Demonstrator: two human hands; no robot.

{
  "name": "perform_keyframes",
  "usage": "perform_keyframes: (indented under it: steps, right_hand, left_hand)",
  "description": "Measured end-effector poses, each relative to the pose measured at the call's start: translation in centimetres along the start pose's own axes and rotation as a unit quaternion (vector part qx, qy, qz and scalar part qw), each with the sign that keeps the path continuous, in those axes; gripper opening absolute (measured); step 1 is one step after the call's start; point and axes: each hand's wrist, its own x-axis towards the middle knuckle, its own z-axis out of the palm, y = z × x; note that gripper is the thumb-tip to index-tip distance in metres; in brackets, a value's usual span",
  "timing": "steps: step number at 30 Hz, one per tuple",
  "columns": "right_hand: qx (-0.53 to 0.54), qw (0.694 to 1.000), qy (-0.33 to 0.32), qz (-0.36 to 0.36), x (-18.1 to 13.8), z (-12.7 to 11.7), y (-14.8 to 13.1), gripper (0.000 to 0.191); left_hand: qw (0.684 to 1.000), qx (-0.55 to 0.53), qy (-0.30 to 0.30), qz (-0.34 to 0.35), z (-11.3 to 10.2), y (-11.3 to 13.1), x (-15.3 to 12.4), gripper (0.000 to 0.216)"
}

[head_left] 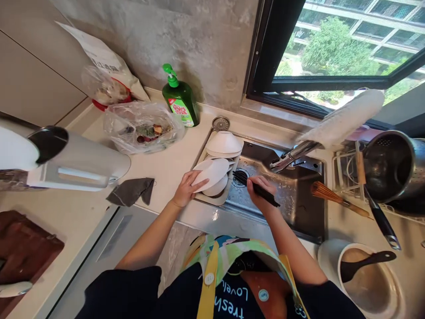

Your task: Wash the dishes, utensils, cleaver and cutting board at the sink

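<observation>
My left hand (186,188) grips the near-left edge of a white plate (214,173), tilted over a drain basket (222,198) set across the sink's left side. In that basket are upturned white bowls (224,142) and another white dish (217,189) partly hidden under the plate. My right hand (264,188) is closed around a bundle of black chopsticks (267,195). Their tips point left, above the drain of the steel sink (292,190) and near the basket's right side.
A faucet (295,155) reaches over the sink. Left of it stand a green soap bottle (181,99), a plastic bag of scraps (142,128), a grey cloth (133,191) and a white kettle (89,155). On the right are a bamboo brush (338,199), a steel pot (388,166) and a white pot (368,283).
</observation>
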Motion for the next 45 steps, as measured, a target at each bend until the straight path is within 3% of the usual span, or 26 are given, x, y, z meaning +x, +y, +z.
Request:
perform_keyframes:
  steps: [7, 14, 20, 26, 29, 35, 39, 42, 45]
  right_hand:
    - [-0.003, 0.999, -0.032, -0.026, -0.2, 3.6, 1.6, 0.023]
    - [-0.037, 0.996, -0.077, -0.007, -0.4, 6.4, 3.2, 0.026]
    - [-0.085, 0.987, -0.132, -0.041, -0.9, 9.6, 4.7, 0.028]
    - [-0.128, 0.970, -0.197, -0.060, -1.5, 12.1, 5.6, 0.036]
    - [-0.132, 0.961, -0.236, -0.057, -1.4, 12.7, 5.4, 0.034]
    - [-0.100, 0.962, -0.253, 0.028, -0.2, 13.6, 5.4, 0.031]
    - [-0.062, 0.958, -0.275, 0.049, -0.2, 14.1, 5.9, 0.052]
    - [-0.031, 0.965, -0.253, 0.066, -1.6, 13.7, 5.9, 0.072]
    - [0.006, 0.980, -0.173, 0.098, -3.2, 10.7, 7.0, 0.063]
  left_hand:
    - [0.989, -0.118, 0.040, -0.083, 2.1, -2.1, 0.2, 0.040]
    - [0.961, -0.236, 0.046, -0.134, 3.7, -1.5, 2.5, 0.038]
    - [0.963, -0.231, 0.012, -0.139, 3.5, -1.7, 4.4, 0.045]
    - [0.988, -0.130, -0.030, -0.080, 3.6, -2.3, 5.1, 0.056]
    - [0.995, -0.067, -0.027, -0.071, 3.7, -2.3, 4.6, 0.056]
    - [0.995, 0.011, 0.059, -0.081, 4.2, -1.4, 2.9, 0.055]
    - [0.991, 0.042, 0.077, -0.097, 3.9, -0.4, 1.5, 0.060]
    - [0.988, 0.054, 0.088, -0.115, 3.1, 0.7, 1.0, 0.059]
    - [0.982, 0.057, 0.140, -0.114, 1.6, 2.4, 1.4, 0.052]
